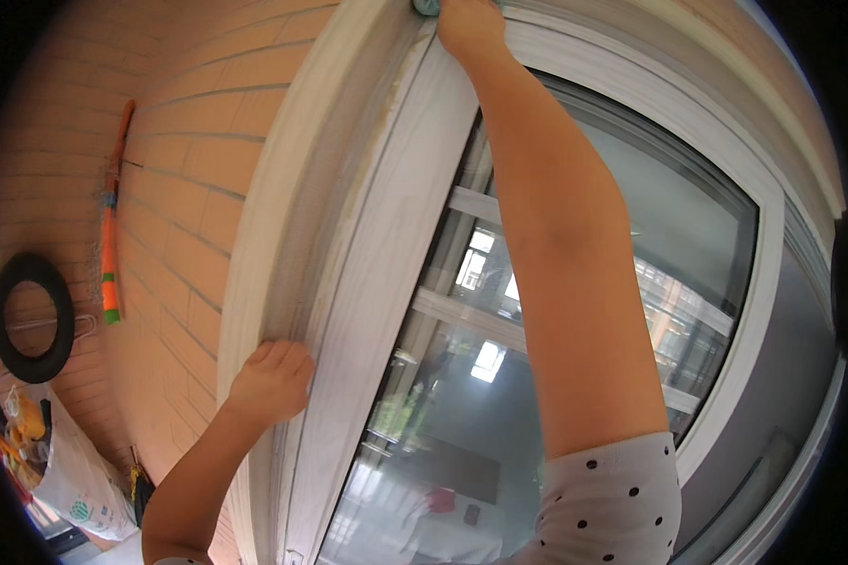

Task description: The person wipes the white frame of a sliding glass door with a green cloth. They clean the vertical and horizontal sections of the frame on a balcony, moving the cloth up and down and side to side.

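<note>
My right arm reaches up across the glass, and my right hand is at the top of the window frame, its fingers partly cut off by the picture's upper edge. Beside its fingers a small part of a blue-green cloth shows, pressed into the upper corner. Lower on the left, my left hand is closed with curled fingers against the pale moulded surround that borders the white frame. Its fingertips are turned away from view. The glass pane behind my right arm reflects buildings and bright windows.
An orange tiled wall adjoins the surround on the left. On it hangs an orange stick with a green end. A black ring hangs further left, above a white bag stuffed with things. A grey panel stands right of the sash.
</note>
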`<act>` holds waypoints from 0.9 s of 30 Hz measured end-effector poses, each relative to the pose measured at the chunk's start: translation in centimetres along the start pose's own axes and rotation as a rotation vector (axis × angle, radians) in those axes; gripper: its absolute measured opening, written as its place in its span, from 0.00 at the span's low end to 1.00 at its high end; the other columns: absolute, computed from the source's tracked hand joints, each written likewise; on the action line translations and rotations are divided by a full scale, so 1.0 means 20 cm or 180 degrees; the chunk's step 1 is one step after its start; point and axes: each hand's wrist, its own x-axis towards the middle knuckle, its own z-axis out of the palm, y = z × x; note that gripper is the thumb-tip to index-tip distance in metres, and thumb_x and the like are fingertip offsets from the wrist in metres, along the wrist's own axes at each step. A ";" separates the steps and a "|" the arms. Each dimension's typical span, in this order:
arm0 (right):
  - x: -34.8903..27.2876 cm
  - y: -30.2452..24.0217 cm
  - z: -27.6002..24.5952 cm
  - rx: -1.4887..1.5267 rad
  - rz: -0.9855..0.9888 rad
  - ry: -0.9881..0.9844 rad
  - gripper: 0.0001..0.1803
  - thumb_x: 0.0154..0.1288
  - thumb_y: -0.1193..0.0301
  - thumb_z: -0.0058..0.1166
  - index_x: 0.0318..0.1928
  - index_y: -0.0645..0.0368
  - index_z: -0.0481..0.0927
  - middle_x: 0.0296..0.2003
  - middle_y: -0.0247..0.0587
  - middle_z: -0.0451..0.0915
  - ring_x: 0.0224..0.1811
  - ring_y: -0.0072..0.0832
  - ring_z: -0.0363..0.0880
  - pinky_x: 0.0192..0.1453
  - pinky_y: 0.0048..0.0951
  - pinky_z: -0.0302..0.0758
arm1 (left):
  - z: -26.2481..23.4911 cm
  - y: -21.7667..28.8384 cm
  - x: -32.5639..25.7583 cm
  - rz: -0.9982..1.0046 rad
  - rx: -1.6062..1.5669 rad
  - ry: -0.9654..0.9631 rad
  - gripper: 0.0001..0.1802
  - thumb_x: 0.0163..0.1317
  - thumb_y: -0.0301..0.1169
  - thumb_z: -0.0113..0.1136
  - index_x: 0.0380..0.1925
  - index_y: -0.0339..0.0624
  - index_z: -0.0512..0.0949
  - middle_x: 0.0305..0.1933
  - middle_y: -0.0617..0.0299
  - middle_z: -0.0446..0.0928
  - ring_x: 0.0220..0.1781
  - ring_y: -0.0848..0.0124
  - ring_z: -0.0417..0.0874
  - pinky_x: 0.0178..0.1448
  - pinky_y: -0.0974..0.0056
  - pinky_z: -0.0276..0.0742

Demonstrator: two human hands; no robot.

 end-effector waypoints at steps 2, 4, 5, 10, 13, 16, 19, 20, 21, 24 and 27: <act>-0.02 0.12 -0.10 -0.0052 0.0080 -0.0179 0.13 0.62 0.72 0.42 0.44 0.54 0.78 0.46 0.44 0.77 0.52 0.41 0.74 0.56 0.44 0.71 | -0.01 0.01 0.00 0.0016 0.0000 -0.0017 0.06 0.37 0.24 0.54 0.20 0.43 0.73 0.30 0.61 0.69 0.36 0.63 0.72 0.43 0.63 0.70; -0.08 0.31 -0.22 -0.0199 0.0221 -0.0059 0.13 0.63 0.72 0.41 0.44 0.55 0.78 0.46 0.44 0.77 0.52 0.42 0.75 0.55 0.44 0.73 | -0.01 0.01 0.00 0.0105 0.0029 0.0092 0.06 0.37 0.24 0.54 0.21 0.42 0.73 0.30 0.61 0.69 0.36 0.63 0.72 0.44 0.62 0.70; -0.13 0.42 -0.25 -0.0308 0.0303 0.0113 0.13 0.63 0.73 0.41 0.43 0.56 0.79 0.47 0.44 0.78 0.51 0.43 0.76 0.54 0.44 0.74 | 0.00 0.01 -0.01 0.0126 0.0028 0.0130 0.07 0.37 0.24 0.54 0.21 0.42 0.73 0.30 0.60 0.69 0.37 0.63 0.72 0.44 0.62 0.70; -0.31 0.83 -0.74 -0.1531 0.0821 0.0024 0.11 0.61 0.74 0.44 0.43 0.53 0.78 0.40 0.51 0.76 0.44 0.47 0.77 0.49 0.47 0.73 | -0.01 0.03 -0.01 0.0004 0.0124 0.0107 0.08 0.35 0.23 0.54 0.21 0.41 0.73 0.30 0.59 0.69 0.37 0.62 0.72 0.44 0.62 0.70; -0.36 0.87 -0.84 -0.1488 0.0849 0.0434 0.12 0.58 0.74 0.46 0.43 0.54 0.78 0.39 0.51 0.75 0.44 0.48 0.75 0.48 0.47 0.71 | 0.01 0.03 0.00 0.0003 0.0166 0.0169 0.07 0.35 0.22 0.54 0.21 0.40 0.73 0.30 0.59 0.69 0.36 0.62 0.72 0.43 0.62 0.70; -0.31 0.77 -0.61 -0.1088 0.0548 0.0541 0.19 0.54 0.74 0.50 0.49 0.54 0.76 0.40 0.54 0.75 0.46 0.49 0.72 0.52 0.48 0.68 | 0.00 0.04 0.00 -0.0005 0.0197 0.0041 0.07 0.35 0.22 0.54 0.20 0.40 0.73 0.29 0.59 0.69 0.36 0.62 0.72 0.43 0.62 0.71; -0.21 0.54 -0.35 -0.0541 -0.0165 0.0690 0.17 0.53 0.71 0.51 0.46 0.54 0.79 0.48 0.50 0.76 0.58 0.48 0.67 0.62 0.48 0.63 | 0.03 0.03 -0.01 -0.0001 0.0234 0.0008 0.06 0.36 0.22 0.54 0.20 0.40 0.73 0.29 0.58 0.68 0.35 0.61 0.72 0.42 0.62 0.71; -0.19 0.47 -0.30 -0.0493 -0.0398 0.0489 0.15 0.54 0.70 0.50 0.43 0.54 0.81 0.48 0.49 0.76 0.60 0.48 0.66 0.64 0.48 0.62 | 0.03 0.03 -0.01 -0.0004 0.0252 0.0018 0.06 0.36 0.22 0.54 0.20 0.40 0.73 0.29 0.58 0.68 0.35 0.61 0.72 0.42 0.62 0.72; -0.17 0.40 -0.29 -0.0520 -0.0347 0.0697 0.13 0.55 0.70 0.50 0.42 0.53 0.81 0.47 0.48 0.77 0.59 0.46 0.67 0.63 0.48 0.63 | 0.03 0.03 -0.01 0.0017 0.0229 0.0046 0.06 0.36 0.22 0.54 0.20 0.40 0.73 0.29 0.58 0.69 0.36 0.61 0.72 0.42 0.62 0.71; -0.20 0.31 -0.33 -0.0539 -0.0149 0.0744 0.11 0.57 0.70 0.49 0.39 0.52 0.82 0.44 0.46 0.78 0.57 0.44 0.70 0.58 0.48 0.67 | 0.02 0.05 -0.01 0.0056 0.0146 0.0106 0.07 0.36 0.22 0.54 0.21 0.40 0.74 0.30 0.58 0.69 0.36 0.61 0.72 0.43 0.61 0.71; -0.26 0.49 -0.49 -0.0495 0.0106 0.0114 0.11 0.57 0.72 0.49 0.39 0.53 0.82 0.44 0.44 0.78 0.51 0.43 0.75 0.51 0.47 0.73 | 0.01 0.03 -0.02 0.0062 0.0178 0.0104 0.08 0.36 0.22 0.54 0.22 0.40 0.74 0.32 0.57 0.69 0.37 0.61 0.72 0.44 0.61 0.71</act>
